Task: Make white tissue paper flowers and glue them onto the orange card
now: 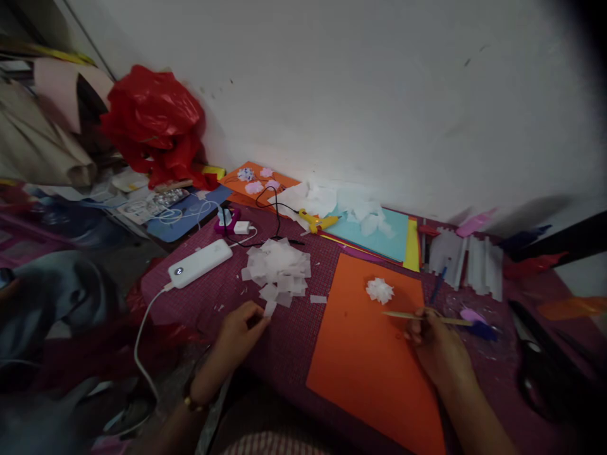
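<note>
My left hand (241, 335) pinches a small translucent white paper piece (270, 308) between thumb and fingers, at the near edge of a loose pile of similar paper squares (279, 268). My right hand (434, 344) is closed round a thin wooden stick (398, 315) that points left, above an orange sheet (365, 366). Just beyond the stick's tip, a white ruffled paper flower (380, 290) rests on that sheet. One separate paper strip (318, 299) lies between the pile and the orange sheet.
Behind the pile lie a yellow glue gun (317, 221) and coloured sheets (398, 237). A white power bank (200, 262) with cables is at left. Glue sticks (467, 262) and black scissors (535, 360) are at right. A red plastic bag (154, 120) stands by the wall.
</note>
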`<state>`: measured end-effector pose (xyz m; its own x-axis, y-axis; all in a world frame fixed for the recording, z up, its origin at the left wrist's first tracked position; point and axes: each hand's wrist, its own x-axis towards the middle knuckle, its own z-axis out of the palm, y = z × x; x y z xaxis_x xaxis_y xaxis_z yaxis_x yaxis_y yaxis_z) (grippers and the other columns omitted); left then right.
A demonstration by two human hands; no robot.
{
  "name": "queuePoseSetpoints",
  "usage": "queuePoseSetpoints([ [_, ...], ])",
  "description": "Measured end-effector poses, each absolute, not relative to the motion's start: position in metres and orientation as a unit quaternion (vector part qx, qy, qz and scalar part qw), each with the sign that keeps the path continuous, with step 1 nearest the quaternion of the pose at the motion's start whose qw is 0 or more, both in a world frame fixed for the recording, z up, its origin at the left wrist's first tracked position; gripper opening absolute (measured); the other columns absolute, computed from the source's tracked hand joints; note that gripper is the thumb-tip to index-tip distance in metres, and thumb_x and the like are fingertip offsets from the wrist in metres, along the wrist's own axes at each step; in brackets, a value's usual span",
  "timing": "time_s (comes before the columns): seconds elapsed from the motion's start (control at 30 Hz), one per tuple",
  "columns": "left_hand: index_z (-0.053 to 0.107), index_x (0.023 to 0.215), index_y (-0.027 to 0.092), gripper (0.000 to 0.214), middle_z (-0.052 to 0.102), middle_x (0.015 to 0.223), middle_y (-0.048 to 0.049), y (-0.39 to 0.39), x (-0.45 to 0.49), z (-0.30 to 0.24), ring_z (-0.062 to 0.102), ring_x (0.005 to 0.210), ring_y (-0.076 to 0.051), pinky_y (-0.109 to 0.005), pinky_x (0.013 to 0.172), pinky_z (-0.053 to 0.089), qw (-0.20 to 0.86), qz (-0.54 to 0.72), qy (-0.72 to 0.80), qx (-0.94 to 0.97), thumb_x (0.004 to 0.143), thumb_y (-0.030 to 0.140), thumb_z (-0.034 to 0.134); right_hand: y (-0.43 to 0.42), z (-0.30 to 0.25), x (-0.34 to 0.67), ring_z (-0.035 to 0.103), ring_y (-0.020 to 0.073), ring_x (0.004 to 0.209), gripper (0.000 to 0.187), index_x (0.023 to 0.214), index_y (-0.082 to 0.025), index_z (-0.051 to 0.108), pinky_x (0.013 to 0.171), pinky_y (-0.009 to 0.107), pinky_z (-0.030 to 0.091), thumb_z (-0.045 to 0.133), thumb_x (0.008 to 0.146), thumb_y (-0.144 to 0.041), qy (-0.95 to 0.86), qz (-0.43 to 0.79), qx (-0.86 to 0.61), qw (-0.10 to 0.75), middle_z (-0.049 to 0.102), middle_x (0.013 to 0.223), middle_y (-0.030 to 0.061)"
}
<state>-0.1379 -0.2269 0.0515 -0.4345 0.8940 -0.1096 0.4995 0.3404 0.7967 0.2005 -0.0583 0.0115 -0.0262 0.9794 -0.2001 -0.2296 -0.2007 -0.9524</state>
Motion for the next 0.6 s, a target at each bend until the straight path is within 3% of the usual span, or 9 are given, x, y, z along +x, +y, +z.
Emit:
queuePoseSetpoints([
  [0.13,0.055,0.072,0.019,0.026,0.05,0.059,0.0032,-0.214,-0.103,0.06,0.044,0.053,-0.011,-0.023,0.053,0.033,0.568,0.485,0.592,0.302,0.065,0.041,0.068,-0.069,0.02,0.193,0.041,0.0101,0.042,0.02,0.084,-0.024,0.06,0.046,0.024,0.04,0.065,0.077,-0.043,-0.371,0.651,-0.437,0.498,0.054,0.056,-0.0046],
  [0.27,0.056,0.072,0.016,0.03,0.049,0.058,0.0036,-0.186,-0.052,0.072,0.04,0.05,-0.007,-0.021,0.05,0.029,0.738,0.476,0.422,0.225,0.059,0.035,0.076,-0.086,0.037,0.18,0.052,0.0132,0.052,0.02,0.084,-0.023,0.06,0.051,0.025,0.039,0.066,0.078,-0.041,-0.457,0.62,-0.401,0.496,0.062,0.066,-0.0001],
  [0.47,0.055,0.077,0.016,0.032,0.052,0.063,0.0043,-0.139,0.0,0.072,0.043,0.054,-0.007,-0.021,0.054,0.03,0.754,0.413,0.437,0.264,0.059,0.032,0.076,-0.096,0.044,0.178,0.059,0.0164,0.073,0.018,0.091,-0.024,0.061,0.072,0.03,0.045,0.065,0.081,-0.038,-0.519,0.641,-0.325,0.463,0.066,0.088,0.0029],
  [0.6,0.053,0.069,0.015,0.03,0.046,0.059,0.0058,-0.111,0.008,0.059,0.037,0.054,-0.007,-0.022,0.054,0.028,0.701,0.366,0.448,0.418,0.064,0.039,0.07,-0.095,0.047,0.181,0.056,0.0156,0.076,0.02,0.086,-0.025,0.061,0.071,0.027,0.043,0.072,0.073,-0.035,-0.5,0.651,-0.305,0.483,0.061,0.082,-0.0008],
])
